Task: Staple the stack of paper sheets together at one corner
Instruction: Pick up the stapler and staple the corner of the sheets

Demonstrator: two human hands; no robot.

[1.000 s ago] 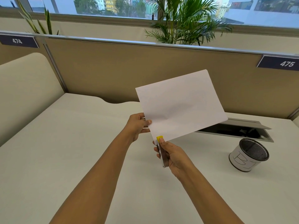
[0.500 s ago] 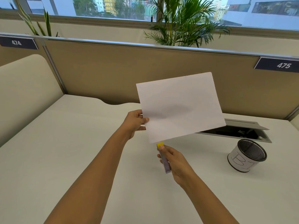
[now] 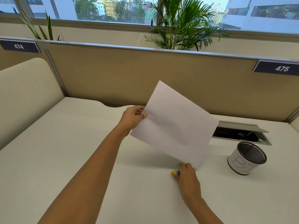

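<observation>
A stack of white paper sheets (image 3: 175, 126) hangs tilted above the white desk (image 3: 64, 151), its far corner up and its near right corner low. My left hand (image 3: 133, 118) pinches the stack at its left edge. Below the low corner my right hand (image 3: 187, 177) is closed around a small stapler (image 3: 176, 171) with a yellow tip, down at the desk surface. Most of the stapler is hidden inside the fingers. The stapler is apart from the paper.
A black mesh cup (image 3: 247, 157) with a white paper band stands at the right. Behind it is an open cable hatch (image 3: 241, 135) in the desk. A beige partition (image 3: 145, 75) closes the far side, with plants behind it.
My left hand turned the stack clockwise, tipping its right side down toward the desk. My right hand drew the stapler away from the paper's corner and lowered it to the right, onto the desk.
</observation>
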